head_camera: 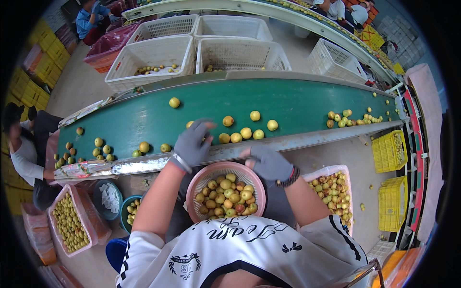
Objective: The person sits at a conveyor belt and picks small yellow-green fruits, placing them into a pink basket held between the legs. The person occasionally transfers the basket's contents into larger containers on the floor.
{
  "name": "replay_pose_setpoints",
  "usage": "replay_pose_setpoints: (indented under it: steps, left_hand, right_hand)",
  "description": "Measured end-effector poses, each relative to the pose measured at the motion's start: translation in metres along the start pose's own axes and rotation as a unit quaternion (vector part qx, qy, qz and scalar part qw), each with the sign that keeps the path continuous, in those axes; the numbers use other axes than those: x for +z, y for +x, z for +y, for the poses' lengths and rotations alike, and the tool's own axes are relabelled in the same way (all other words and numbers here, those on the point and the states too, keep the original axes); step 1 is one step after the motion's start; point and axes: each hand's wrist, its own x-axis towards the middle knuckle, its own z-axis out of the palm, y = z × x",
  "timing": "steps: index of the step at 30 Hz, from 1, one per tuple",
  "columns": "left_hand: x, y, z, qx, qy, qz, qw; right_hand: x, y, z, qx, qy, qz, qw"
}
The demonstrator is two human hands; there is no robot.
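Observation:
My left hand [193,143], in a grey fingerless glove, is over the near edge of the green conveyor belt [223,99]. One yellow-green fruit [189,124] shows just behind it, and another lies partly hidden by its fingers; whether it grips that one I cannot tell. My right hand [271,162], gloved alike and a little blurred, hovers by the right rim of a pink plastic basket [192,183]. Its thumb and fingers are apart, with nothing visible between them. Round yellow, green and reddish fruits [227,194] fill much of the basket, which sits at my lap.
White crates [151,77] stand beyond the belt. Fruit-filled lined crates flank me at left [94,235] and right [346,169]. A teal bucket [125,219] and a blue stool [116,252] are near my left side. Another person [27,154] sits at the belt's left end.

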Motion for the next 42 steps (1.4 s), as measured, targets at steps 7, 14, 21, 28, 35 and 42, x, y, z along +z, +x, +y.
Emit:
replay_pose_setpoints:
  steps: [7, 14, 21, 28, 35, 42]
  left_hand:
    - [0.023, 0.078, -0.010, -0.103, 0.184, -0.304, 0.929]
    - [0.024, 0.079, -0.032, -0.108, 0.179, -0.371, 0.905]
    - [0.018, 0.064, -0.051, -0.191, -0.121, -0.248, 0.942]
    - [-0.002, 0.019, -0.067, -0.180, -0.711, -0.061, 0.677]
    - [0.011, -0.037, -0.052, -0.216, -0.808, 0.120, 0.535]
    - [0.009, -0.081, -0.017, -0.182, -0.798, 0.096, 0.566]
  right_hand:
    - [-0.022, 0.077, 0.011, 0.008, -0.279, 0.012, 0.960]
    - [-0.014, 0.115, 0.004, 0.062, -0.234, -0.195, 0.951]
    - [-0.023, 0.127, 0.031, -0.015, -0.063, -0.206, 0.977]
    - [-0.011, 0.132, 0.026, 0.029, 0.040, -0.101, 0.994]
    - [-0.010, 0.088, 0.003, 0.067, 0.522, 0.041, 0.849]
    - [0.018, 0.040, -0.003, 0.111, 0.758, 0.063, 0.639]
